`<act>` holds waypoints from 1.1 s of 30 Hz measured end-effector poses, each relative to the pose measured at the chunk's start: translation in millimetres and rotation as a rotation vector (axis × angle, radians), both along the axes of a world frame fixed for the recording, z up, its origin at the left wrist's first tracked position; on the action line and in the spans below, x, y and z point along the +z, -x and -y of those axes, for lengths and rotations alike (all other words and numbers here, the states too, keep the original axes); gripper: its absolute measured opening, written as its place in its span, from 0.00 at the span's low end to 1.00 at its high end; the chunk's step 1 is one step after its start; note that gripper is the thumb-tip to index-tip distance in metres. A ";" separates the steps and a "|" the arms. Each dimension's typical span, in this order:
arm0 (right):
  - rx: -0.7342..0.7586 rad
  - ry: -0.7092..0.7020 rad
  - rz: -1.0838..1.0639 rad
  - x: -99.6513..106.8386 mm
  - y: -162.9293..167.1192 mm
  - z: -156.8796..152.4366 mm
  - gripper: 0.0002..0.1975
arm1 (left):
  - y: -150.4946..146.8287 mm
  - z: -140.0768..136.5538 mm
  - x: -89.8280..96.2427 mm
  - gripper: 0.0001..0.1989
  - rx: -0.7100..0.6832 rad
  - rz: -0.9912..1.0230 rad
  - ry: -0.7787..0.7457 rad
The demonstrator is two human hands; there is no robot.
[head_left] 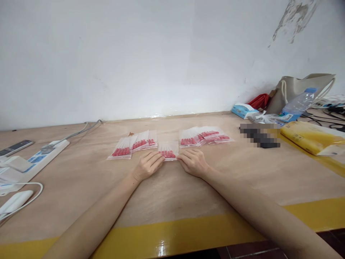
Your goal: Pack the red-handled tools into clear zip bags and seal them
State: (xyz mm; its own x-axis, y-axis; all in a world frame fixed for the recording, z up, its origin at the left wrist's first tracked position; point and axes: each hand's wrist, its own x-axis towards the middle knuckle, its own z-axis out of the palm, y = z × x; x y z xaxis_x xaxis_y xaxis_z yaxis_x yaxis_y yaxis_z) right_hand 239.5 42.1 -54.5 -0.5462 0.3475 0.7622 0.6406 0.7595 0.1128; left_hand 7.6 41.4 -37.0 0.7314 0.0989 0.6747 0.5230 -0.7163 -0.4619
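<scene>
A small clear zip bag (168,146) with several red pieces in a row lies on the table between my hands. My left hand (148,164) is closed at its lower left corner, fingers together. At the lower right corner, my right hand (193,162) is closed in the same way, with thumb and fingertips on the edge. To the left lies a group of overlapping similar bags (121,147). Another overlapping pile of them (206,136) sits to the right. What exactly the red pieces are is too small to tell.
At the left are a white power strip (48,160) with plugs, a dark remote-like device (16,147) and a white cable. On the right stand a blue tissue box (244,110), a tilted plastic bottle (299,104), a grey bag (292,86) and a yellow package (309,138).
</scene>
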 end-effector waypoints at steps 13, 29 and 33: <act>-0.009 0.056 -0.069 1.2 -5.1 -2.4 0.08 | 8.7 1.1 -1.5 0.11 0.069 -0.042 0.056; -0.040 0.031 -0.039 1.9 -4.2 -4.7 0.11 | 2.9 0.4 2.7 0.10 0.089 0.074 0.068; -0.049 0.065 -0.075 -0.1 -5.9 -5.2 0.11 | 2.6 1.6 2.3 0.06 0.075 0.111 0.078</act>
